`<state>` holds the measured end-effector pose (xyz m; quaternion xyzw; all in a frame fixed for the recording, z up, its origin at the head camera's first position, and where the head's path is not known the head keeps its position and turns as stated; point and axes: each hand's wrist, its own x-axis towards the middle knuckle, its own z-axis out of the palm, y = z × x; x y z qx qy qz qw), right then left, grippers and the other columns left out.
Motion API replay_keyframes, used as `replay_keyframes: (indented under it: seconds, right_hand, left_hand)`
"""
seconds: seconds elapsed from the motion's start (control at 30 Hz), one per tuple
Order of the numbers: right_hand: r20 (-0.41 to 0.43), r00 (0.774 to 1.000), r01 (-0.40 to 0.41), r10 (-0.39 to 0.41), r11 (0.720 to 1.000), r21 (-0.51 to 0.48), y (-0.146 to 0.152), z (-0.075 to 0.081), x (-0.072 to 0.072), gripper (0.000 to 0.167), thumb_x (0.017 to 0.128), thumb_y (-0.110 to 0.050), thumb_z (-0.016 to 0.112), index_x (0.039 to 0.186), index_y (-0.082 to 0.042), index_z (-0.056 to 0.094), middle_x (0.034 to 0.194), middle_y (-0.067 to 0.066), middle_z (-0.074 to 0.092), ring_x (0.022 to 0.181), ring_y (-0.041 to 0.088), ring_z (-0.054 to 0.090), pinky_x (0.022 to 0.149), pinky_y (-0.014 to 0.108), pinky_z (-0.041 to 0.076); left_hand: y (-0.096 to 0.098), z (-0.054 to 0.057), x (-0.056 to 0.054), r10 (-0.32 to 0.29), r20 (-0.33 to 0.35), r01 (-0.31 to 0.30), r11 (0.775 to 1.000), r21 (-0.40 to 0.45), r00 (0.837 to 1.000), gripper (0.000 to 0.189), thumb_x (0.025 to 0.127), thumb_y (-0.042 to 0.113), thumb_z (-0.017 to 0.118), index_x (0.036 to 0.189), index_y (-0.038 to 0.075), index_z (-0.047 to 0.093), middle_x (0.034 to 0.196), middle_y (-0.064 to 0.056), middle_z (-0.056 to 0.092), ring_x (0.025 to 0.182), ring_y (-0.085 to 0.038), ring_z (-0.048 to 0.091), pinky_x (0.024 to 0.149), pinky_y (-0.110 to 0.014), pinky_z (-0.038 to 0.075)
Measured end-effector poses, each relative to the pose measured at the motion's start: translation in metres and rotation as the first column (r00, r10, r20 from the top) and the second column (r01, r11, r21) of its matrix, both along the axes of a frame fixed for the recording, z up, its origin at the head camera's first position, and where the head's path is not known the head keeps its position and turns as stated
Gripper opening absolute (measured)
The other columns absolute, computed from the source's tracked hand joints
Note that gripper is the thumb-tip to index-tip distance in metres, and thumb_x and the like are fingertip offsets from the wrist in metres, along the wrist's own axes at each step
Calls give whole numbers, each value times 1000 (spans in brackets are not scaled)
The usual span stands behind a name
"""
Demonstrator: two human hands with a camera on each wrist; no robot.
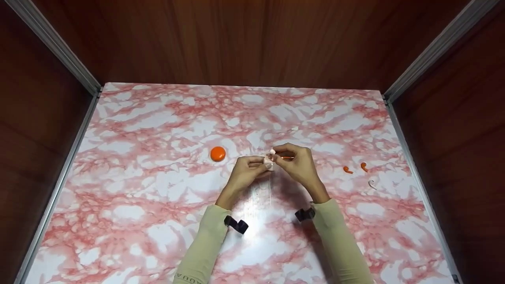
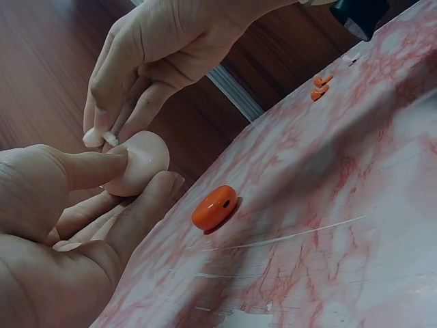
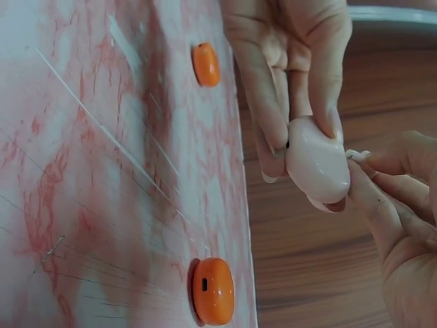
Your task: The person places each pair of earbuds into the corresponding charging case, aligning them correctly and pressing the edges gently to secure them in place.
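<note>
Here left hand [image 2: 61, 225] pinches a white case [image 2: 140, 164]; right hand [image 2: 157, 48] apparently pinches a small white piece [image 2: 93, 138], clearer wrist-side

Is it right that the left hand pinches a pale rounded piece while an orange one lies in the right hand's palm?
Not quite: the orange piece lies on the marbled table, as the head view shows. The left hand does pinch the pale piece.

White piece [image 2: 94, 139] in right hand [image 1: 298, 163] mostly hidden; table items [image 1: 354, 169] too small.
</note>
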<state>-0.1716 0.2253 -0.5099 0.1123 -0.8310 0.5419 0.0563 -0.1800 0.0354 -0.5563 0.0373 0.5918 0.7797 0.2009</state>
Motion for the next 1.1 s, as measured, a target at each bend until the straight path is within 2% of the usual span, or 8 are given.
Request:
replay_keyframes:
  seconds: [0.17,0.27,0.47,0.7,0.8,0.93,1.1]
  right_hand:
    - [-8,1000,-21,21,1000,-8,-2,-1,-1,19,93,-3,78,112,3,78,108,19,80,100,32,80,90,44,69]
    - [-22,999,-34,35,999,24,-2,-1,-1,16,93,-4,78,109,1,79,106,17,81,100,32,80,89,42,69]
    - [-89,993,-59,73,987,149,-2,0,0,14,95,-8,78,106,0,81,104,13,80,96,28,78,84,37,70]
    - [-174,979,-50,109,949,310,-2,-1,4,11,97,-11,76,101,-4,84,113,9,78,105,27,72,80,37,66]
    - [-189,976,-39,108,941,335,-1,-2,4,12,98,-12,76,104,-6,84,114,8,78,106,27,69,78,37,64]
    - [-199,974,-34,108,938,344,-1,-4,3,12,97,-11,76,104,-7,84,114,8,78,106,27,68,78,36,62]
    - [-196,974,-41,114,939,342,0,-5,4,12,97,-10,75,105,-6,84,115,9,77,106,28,69,79,37,64]
  left_hand:
    - [2,1,1,-2,-3,2,1000,-2,1000,30,96,-5,71,124,-16,68,119,-32,74,101,-29,80,100,-48,64]
    - [3,1,1,-3,-7,3,1000,6,1000,30,96,-5,70,124,-17,68,119,-33,73,106,-33,78,101,-50,63]
    - [3,-2,1,0,-12,0,1000,-2,1000,29,96,-4,71,123,-16,69,117,-30,75,101,-27,80,100,-50,63]
    - [1,-1,1,-8,-47,9,1000,0,999,30,97,-6,69,125,-16,68,119,-32,74,98,-22,79,103,-54,61]
    - [1,-1,0,-7,-50,8,1000,7,999,30,97,-7,68,125,-17,67,119,-33,73,98,-22,79,105,-56,60]
    - [1,-1,0,-7,-45,7,1000,4,999,29,97,-7,68,125,-17,67,119,-33,73,102,-28,79,105,-57,59]
    - [1,-1,1,-8,-39,9,1000,12,999,30,97,-7,68,125,-17,67,118,-32,74,99,-24,79,104,-55,61]
